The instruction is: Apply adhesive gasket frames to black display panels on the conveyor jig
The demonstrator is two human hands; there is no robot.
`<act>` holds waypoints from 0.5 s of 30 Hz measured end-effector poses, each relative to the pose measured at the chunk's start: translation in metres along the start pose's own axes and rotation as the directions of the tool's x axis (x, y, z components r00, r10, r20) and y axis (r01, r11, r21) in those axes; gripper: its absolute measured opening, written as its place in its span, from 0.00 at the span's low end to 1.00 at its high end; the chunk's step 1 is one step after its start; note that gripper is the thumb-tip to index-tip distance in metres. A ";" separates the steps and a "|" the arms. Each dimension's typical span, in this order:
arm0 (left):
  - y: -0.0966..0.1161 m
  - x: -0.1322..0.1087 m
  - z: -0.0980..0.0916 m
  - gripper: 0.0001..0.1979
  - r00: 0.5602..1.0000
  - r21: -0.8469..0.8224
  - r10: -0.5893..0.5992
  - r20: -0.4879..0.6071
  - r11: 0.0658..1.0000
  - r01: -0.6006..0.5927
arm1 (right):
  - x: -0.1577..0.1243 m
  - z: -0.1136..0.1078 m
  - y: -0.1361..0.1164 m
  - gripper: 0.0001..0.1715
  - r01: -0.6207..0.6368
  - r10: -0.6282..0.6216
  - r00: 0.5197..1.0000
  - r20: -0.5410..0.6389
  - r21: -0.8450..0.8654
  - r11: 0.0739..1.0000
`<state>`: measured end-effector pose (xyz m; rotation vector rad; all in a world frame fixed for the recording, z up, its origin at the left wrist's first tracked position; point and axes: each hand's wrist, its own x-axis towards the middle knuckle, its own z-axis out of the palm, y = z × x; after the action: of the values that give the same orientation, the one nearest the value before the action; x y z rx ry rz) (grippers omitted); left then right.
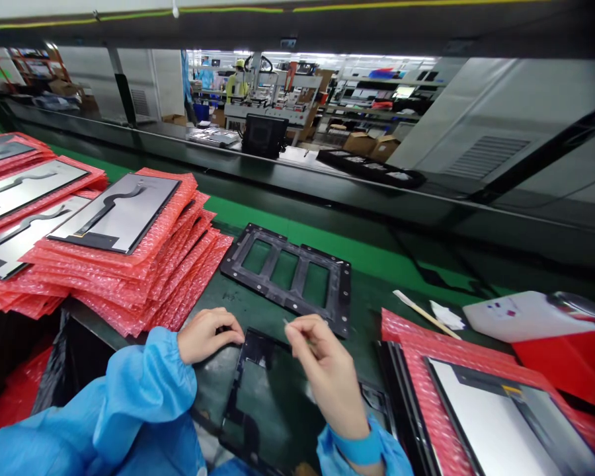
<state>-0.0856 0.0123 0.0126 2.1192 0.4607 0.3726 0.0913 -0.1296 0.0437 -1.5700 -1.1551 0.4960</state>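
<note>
Left hand: the person's left hand [211, 336] is at the far left corner of the near black frame, fingers curled, thumb and index nearly meeting; I can't tell from here whether they grip the edge or just rest on it.
Right hand: the right hand [324, 367] hangs above the frame's far edge, thumb and index pinched together on what looks like a small pale piece [285, 322], too tiny to name.
Near frame: the near black frame [236, 380] lies on the dark green surface [209, 387] between the two hands, its right side partly hidden by the right arm.
Far frame: a black plate with three openings [272, 264] lies just beyond it.
Left side: a tall stack of red bubble wrap [178, 264] carries a screen panel [119, 211] with its ribbon cable showing.
Right side: another panel [518, 423] lies on wrap, with a thin stick [426, 314] and a white bottle [510, 314] farther off.
Step in hand: fine fingertip work at the near frame, I'd judge.
Next move calls for: a steady left hand and a light, exact pinch.
</note>
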 end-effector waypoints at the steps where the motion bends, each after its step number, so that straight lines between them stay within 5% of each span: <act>1: -0.001 0.000 0.000 0.10 1.000 -0.006 -0.019 -0.020 1.000 0.019 | -0.001 0.001 0.001 0.10 0.007 -0.002 0.996 0.093 -0.054 0.999; 6: -0.001 0.000 -0.001 0.09 0.992 -0.062 -0.087 -0.086 0.995 0.082 | -0.012 0.016 0.006 0.06 0.054 0.052 0.934 0.353 -0.283 0.958; 15: 0.001 0.000 0.000 0.08 0.992 -0.110 -0.070 -0.105 0.992 0.058 | -0.022 0.029 0.016 0.04 0.124 0.030 0.940 0.341 -0.419 0.900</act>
<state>-0.0851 0.0114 0.0136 1.9828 0.5583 0.4673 0.0647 -0.1334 0.0137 -1.8794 -1.6552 0.5129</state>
